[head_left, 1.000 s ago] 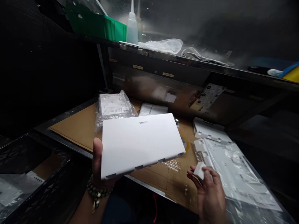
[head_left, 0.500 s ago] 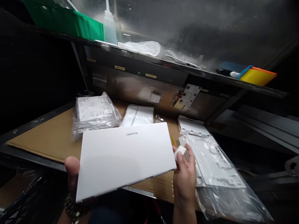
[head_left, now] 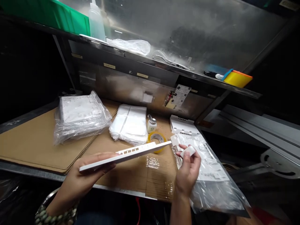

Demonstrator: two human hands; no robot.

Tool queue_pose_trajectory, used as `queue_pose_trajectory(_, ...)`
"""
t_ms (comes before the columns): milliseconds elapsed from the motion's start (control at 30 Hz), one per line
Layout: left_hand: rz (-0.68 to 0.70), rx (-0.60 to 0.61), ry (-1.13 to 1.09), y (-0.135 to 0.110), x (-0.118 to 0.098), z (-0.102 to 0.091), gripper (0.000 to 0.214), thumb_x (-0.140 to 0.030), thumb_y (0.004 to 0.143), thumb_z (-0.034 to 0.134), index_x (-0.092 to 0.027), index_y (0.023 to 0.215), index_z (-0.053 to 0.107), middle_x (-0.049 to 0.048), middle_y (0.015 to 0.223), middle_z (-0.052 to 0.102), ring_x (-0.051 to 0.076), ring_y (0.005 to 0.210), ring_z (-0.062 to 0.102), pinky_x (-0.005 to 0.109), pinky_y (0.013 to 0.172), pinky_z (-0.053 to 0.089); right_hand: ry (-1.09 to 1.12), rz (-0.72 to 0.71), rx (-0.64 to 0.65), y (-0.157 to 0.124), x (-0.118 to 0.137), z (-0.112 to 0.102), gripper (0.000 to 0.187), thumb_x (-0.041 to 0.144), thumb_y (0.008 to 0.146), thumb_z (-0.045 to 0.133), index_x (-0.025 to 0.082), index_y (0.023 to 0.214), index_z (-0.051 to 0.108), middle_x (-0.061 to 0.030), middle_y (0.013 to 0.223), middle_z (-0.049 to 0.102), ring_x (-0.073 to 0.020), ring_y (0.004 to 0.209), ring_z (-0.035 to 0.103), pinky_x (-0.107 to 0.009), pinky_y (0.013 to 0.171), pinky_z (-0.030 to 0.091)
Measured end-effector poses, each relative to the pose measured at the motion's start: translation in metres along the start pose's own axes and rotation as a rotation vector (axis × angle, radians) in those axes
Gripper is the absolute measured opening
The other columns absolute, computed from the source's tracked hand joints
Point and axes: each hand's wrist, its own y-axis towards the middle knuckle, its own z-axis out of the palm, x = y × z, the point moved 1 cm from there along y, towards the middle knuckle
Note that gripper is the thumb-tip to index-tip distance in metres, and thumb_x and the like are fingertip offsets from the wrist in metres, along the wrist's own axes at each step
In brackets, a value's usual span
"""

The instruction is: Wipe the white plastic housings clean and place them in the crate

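Observation:
My left hand grips one end of a thin white plastic housing cover, fingers above and thumb below. The cover is seen nearly edge-on, tilted, with a row of square port openings along its edge. Pinched between thumb and fingers of my right hand is a small folded white wipe, apart from the cover. Under the cover's far end lies a roll of yellow tape, partly hidden. A small pump bottle with a metal top stands behind the tape.
At left, a bagged stack of white plastic parts rests on cardboard. A pile of clear bags lies mid-table. More white parts in plastic film lie at right. Across the back runs a metal shelf with a squeeze bottle.
The cover has turned from its flat HUAWEI-printed face to nearly edge-on, uncovering the tape roll and pump bottle. My right hand has moved slightly away from it, still with the wipe.

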Motion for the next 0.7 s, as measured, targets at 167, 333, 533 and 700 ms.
queue_pose_trajectory(167,0.125,0.196,0.246,0.006,-0.019,0.003,0.027,-0.002,0.063,0.089,-0.016,0.086,0.084,0.0088,0.095,0.082,0.025,0.092,0.076,0.019,0.082,0.059,0.077,0.079,0.091,0.001,0.024,-0.007,0.030,0.045,0.095,0.065,0.023,0.114,0.064,-0.0005,0.094,0.065,-0.0125,0.074,0.055,-0.031,0.078,0.046)
queue_pose_trajectory(333,0.265,0.303,0.487,0.008,-0.021,0.001,0.019,-0.019,0.077,0.085,-0.017,0.096,0.085,0.0095,0.097,0.081,0.025,0.092,0.076,0.020,0.083,0.058,0.037,0.051,0.197,-0.014,0.034,-0.002,0.026,0.044,0.098,0.061,0.023,0.113,0.067,0.0001,0.092,0.064,-0.0101,0.072,0.056,-0.027,0.074,0.048)
queue_pose_trajectory(533,0.269,0.342,0.536,0.008,-0.018,-0.003,0.021,-0.023,0.079,0.084,-0.021,0.099,0.084,0.0088,0.099,0.081,0.026,0.095,0.075,0.024,0.085,0.057,-0.003,-0.127,0.431,-0.032,0.055,0.019,0.026,0.036,0.102,0.053,0.026,0.124,0.061,-0.0083,0.129,0.066,-0.0125,0.069,0.067,-0.031,0.064,0.057)
queue_pose_trajectory(700,0.338,0.316,0.461,0.010,-0.015,0.002,0.009,-0.026,0.078,0.084,-0.023,0.086,0.085,0.0105,0.119,0.077,0.030,0.138,0.053,0.034,0.124,0.028,-0.072,-0.078,0.526,-0.043,0.059,0.031,0.025,0.038,0.104,0.048,0.024,0.121,0.059,-0.0051,0.106,0.073,-0.0207,0.099,0.068,-0.039,0.086,0.055)
